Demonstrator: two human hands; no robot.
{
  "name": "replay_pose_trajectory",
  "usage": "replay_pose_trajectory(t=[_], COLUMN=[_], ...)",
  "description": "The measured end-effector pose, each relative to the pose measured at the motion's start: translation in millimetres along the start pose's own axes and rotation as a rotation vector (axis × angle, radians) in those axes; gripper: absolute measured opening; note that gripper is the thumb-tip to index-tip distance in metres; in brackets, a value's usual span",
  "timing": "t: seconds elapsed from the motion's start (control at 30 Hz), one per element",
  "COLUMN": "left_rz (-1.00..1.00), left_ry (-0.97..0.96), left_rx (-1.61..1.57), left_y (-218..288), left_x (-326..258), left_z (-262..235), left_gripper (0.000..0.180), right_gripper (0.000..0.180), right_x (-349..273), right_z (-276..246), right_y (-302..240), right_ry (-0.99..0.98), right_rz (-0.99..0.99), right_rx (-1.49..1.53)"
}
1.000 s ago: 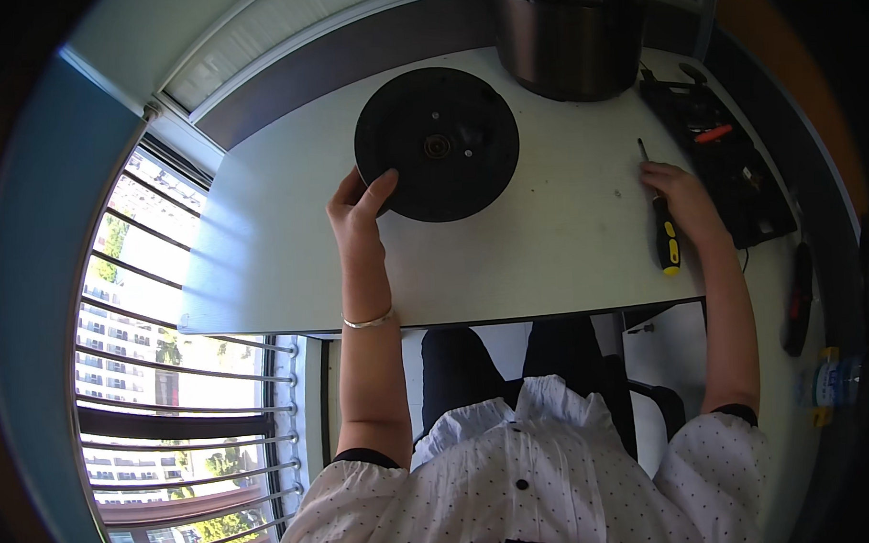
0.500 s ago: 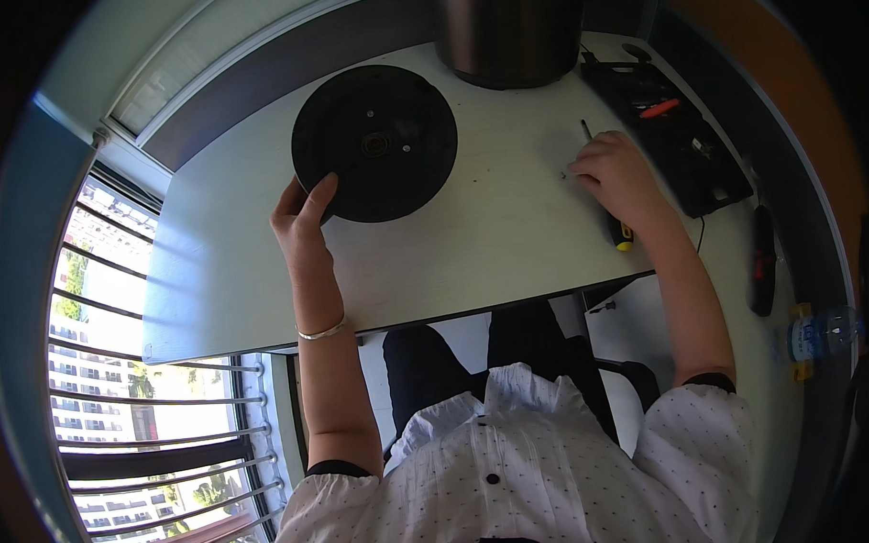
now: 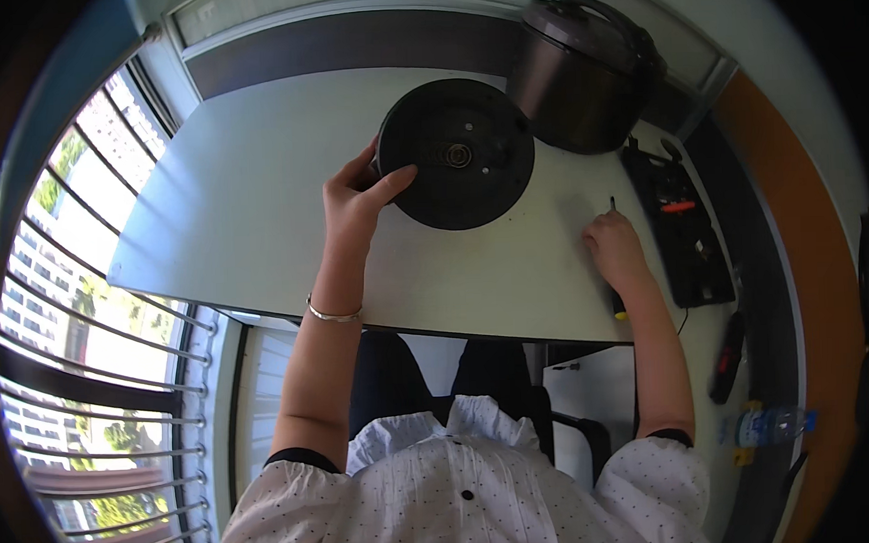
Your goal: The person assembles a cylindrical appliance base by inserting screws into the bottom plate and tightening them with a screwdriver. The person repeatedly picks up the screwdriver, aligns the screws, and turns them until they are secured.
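Note:
My left hand (image 3: 360,193) grips the left rim of a round black disc (image 3: 415,119), thumb on its face and fingers behind. A coiled spring (image 3: 458,156) sits at the disc's middle, with two bright screw heads near it. The disc is held tilted above the white table. My right hand (image 3: 614,246) is low over the table at the right, fingers curled together at their tips; what they pinch, if anything, is too small to make out. Beneath that hand lies a screwdriver, its dark shaft tip (image 3: 613,204) and yellow-ended handle (image 3: 620,309) showing on either side.
A dark brown electric cooker (image 3: 581,84) stands at the back right. Beside it an open black tool case (image 3: 682,234) holds a red-handled tool. Farther right are a black and red tool (image 3: 727,357) and a clear plastic bottle (image 3: 775,426). A barred window (image 3: 91,312) is at the left.
The whole view has shifted, bringing more of the cooker in. The right fingers were beside a small bit on the table and have now curled closed; that bit no longer shows.

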State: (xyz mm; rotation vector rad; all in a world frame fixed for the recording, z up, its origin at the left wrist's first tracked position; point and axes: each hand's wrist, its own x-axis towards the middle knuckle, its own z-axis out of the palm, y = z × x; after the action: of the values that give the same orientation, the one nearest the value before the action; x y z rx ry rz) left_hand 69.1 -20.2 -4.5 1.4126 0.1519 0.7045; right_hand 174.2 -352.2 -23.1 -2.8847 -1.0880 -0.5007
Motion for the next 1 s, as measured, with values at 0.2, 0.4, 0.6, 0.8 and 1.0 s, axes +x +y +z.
replay_pose_trajectory(t=[0.2,0.4,0.6,0.8,1.0], left_rz=[0.003,0.024,0.017,0.045,0.067], left_ry=[-0.018,-0.016,-0.008,-0.019,-0.02], left_rx=[0.038,0.017,0.025,0.061,0.073], left_y=[-1.9,-17.7,-11.3,-14.9,-16.8], left_x=[1.1,7.5,4.9,3.9,3.9], left_z=[0.7,-2.0,-1.1,0.4,1.2], left_gripper=[0.072,0.076,0.076,0.075,0.076], right_gripper=[0.005,0.007,0.011,0.009,0.007], right_x=[-2.7,-4.8,-9.2,-13.8,-12.5], right_z=[-0.6,2.0,-5.4,-12.3,-11.1], right_y=[-9.9,-33.5,-44.2,-40.7,-40.1], right_ry=[0.112,0.07,0.059,0.016,0.016], right_rz=[-0.017,-0.024,-0.093,-0.116,-0.158], right_rx=[0.215,0.379,0.328,0.292,0.198])
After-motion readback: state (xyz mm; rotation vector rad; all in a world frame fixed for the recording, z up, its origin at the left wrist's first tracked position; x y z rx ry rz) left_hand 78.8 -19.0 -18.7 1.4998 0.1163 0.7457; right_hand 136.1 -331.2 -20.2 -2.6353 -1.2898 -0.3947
